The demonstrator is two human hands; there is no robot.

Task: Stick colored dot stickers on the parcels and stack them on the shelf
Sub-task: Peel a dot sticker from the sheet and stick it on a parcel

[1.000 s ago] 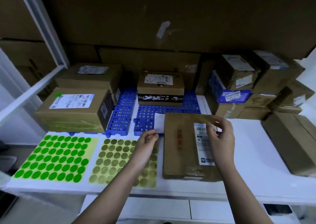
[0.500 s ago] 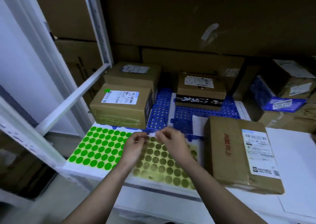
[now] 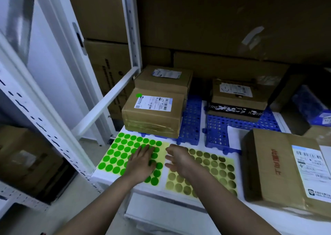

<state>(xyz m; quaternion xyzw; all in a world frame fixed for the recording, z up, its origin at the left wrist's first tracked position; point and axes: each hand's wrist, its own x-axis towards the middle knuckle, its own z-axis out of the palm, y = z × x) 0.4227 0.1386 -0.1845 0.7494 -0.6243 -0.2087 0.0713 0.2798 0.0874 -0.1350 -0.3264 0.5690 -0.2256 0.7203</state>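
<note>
Head-worn view, looking forward and down, close over white table [image 3: 232, 222]

Green dot sheet [image 3: 118, 156], gold dot sheet [image 3: 215, 170]

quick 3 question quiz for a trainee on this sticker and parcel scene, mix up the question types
1. True or false: the left hand lies flat on the green dot sheet.
2. Which parcel already carries a green dot? A) the front left parcel B) the parcel at right C) the parcel with a black band
3. Fill in: the right hand hovers at the left end of the ___ dot sheet.

Key: 1 true; 2 A; 3 gold
</note>
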